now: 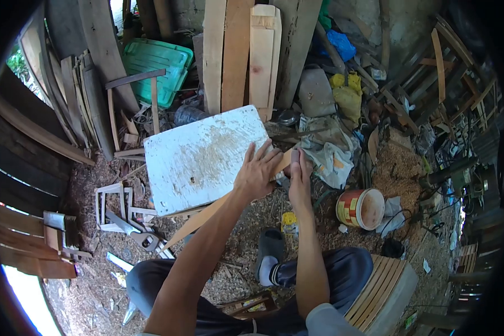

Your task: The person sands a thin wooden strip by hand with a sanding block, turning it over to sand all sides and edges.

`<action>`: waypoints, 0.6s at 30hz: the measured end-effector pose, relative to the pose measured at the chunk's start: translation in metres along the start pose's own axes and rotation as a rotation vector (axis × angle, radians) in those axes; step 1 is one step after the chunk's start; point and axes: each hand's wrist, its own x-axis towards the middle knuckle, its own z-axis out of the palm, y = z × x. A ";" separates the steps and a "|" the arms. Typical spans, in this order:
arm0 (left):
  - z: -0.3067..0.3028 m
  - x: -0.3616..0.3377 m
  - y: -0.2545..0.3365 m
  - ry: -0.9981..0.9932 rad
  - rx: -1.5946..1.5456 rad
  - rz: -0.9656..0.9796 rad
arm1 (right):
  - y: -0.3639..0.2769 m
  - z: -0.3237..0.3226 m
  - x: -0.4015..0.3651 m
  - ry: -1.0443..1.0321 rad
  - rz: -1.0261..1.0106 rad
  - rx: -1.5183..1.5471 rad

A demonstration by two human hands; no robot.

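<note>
1. Left hand (256, 171): palm down, open, fingers extended and slightly spread, pressed over the upper part of the wooden strip at the right end of the white slab. It covers the strip without closing fully around it.
2. Right hand (299, 171): mostly closed, thumb extended, at the strip's far end, just right of the slab. The fingers curl out of sight, so whether they grip only the strip or also a small item cannot be told.
3. Wooden strip (199, 219): long, thin and light brown, running diagonally along the slab's near edge, its lower end pointing to the near left.
4. White slab (199, 157): rectangular, scuffed and stained, set at an angle; the landmark for all positions below.
5. Near left of the slab: a handsaw (145, 241), beside a small frame of pale wooden pieces (115, 203).
6. Near side: a yellow item (289, 223) on the littered ground (224, 280), and a dark sandal (270, 246) on a foot.
7. Right: a crumpled plastic sheet (331, 162); farther right and nearer, a red and yellow bucket (361, 209) tilted toward the right.
8. Beyond: upright planks (236, 56), with a green plastic lid (158, 68) to their left and a yellow sack (347, 95) to their right.
9. Far right: heaped wood shavings (395, 168).
</note>
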 end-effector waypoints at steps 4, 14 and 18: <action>0.005 -0.003 0.001 -0.023 -0.007 -0.003 | 0.003 -0.003 -0.007 -0.044 -0.009 -0.083; 0.003 -0.005 0.002 -0.011 -0.018 0.004 | 0.033 -0.002 0.008 -0.102 0.135 0.309; 0.005 -0.004 0.001 0.004 0.025 0.009 | 0.055 -0.017 0.053 -0.188 0.162 0.366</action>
